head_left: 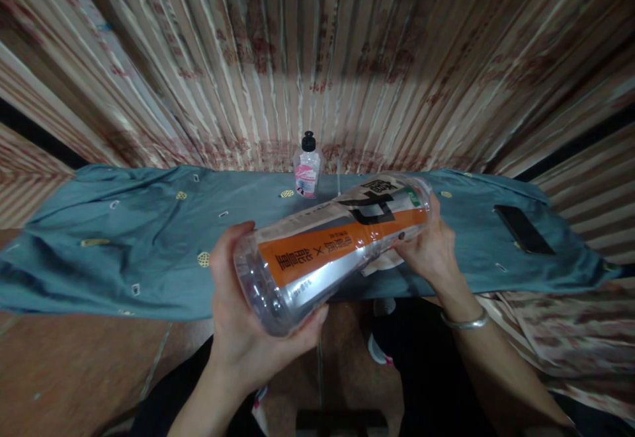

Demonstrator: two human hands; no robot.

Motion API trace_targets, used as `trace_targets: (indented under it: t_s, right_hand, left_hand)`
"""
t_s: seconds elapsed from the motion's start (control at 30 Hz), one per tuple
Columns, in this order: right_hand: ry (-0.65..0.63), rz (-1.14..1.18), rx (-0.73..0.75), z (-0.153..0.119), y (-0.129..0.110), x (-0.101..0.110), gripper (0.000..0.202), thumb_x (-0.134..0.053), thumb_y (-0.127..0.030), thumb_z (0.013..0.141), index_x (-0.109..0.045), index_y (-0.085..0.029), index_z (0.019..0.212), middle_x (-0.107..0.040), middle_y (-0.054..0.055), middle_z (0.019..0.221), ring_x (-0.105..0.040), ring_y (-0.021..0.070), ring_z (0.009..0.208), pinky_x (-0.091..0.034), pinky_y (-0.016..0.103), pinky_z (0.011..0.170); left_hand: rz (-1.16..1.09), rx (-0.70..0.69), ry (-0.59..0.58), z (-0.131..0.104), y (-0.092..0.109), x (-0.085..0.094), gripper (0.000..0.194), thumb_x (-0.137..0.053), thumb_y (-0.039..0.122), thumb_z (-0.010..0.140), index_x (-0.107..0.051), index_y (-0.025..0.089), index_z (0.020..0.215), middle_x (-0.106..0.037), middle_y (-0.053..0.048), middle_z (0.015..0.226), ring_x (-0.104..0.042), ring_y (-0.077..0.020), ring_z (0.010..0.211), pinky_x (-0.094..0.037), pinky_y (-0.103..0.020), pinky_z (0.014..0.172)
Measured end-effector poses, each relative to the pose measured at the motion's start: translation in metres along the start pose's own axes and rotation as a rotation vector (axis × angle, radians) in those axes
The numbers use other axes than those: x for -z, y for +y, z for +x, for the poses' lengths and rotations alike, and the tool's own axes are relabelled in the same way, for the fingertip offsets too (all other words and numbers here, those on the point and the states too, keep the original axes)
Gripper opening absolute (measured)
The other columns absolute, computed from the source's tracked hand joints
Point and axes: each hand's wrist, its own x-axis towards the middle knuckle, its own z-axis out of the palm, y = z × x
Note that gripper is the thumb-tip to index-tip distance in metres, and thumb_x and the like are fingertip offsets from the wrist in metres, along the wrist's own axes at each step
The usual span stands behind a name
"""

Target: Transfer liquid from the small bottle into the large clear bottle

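A large clear plastic bottle point(342, 242) with an orange, white and grey label lies tilted across the middle of the view, held up above the cloth. Its wide base points to the lower left, where my left hand point(248, 331) is wrapped around it, thumb below and fingers behind. At the narrower upper-right end, my right hand point(429, 245) grips the same bottle; part of its fingers is hidden behind it. Behind the bottle, a small clear squeeze bottle point(306, 176) with a black cap and pink label stands upright on the cloth.
A blue-green patterned cloth point(149, 238) covers the long narrow surface ahead. A dark phone point(524, 229) lies on its right part. Something whitish point(384, 263) shows partly beneath the held bottle. Pleated curtains point(317, 60) hang close behind. My legs are below the front edge.
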Motion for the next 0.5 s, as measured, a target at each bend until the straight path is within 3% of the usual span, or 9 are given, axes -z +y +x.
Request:
trace_targets:
  t_s: [0.2, 0.5]
  right_hand:
    - [0.017, 0.001, 0.008, -0.0002, -0.0001, 0.0001, 0.087, -0.068, -0.05, 0.083, -0.035, -0.019, 0.157, -0.075, 0.018, 0.131, -0.079, 0.0369, 0.104, -0.066, 0.045, 0.077]
    - [0.001, 0.024, -0.005, 0.0002, -0.0009, 0.001, 0.086, -0.069, -0.049, 0.083, -0.034, -0.021, 0.157, -0.074, 0.017, 0.133, -0.079, 0.0368, 0.106, -0.066, 0.046, 0.079]
  left_hand:
    - [0.0, 0.016, 0.002, -0.0005, 0.0014, 0.0004, 0.088, -0.081, 0.046, 0.07, -0.045, 0.032, 0.149, -0.06, -0.011, 0.131, -0.069, -0.0313, 0.107, -0.068, -0.05, 0.084]
    - [0.003, 0.022, -0.008, 0.0009, 0.0034, -0.0001, 0.089, -0.081, 0.044, 0.069, -0.043, 0.032, 0.148, -0.059, -0.01, 0.128, -0.068, -0.0294, 0.102, -0.067, -0.048, 0.08]
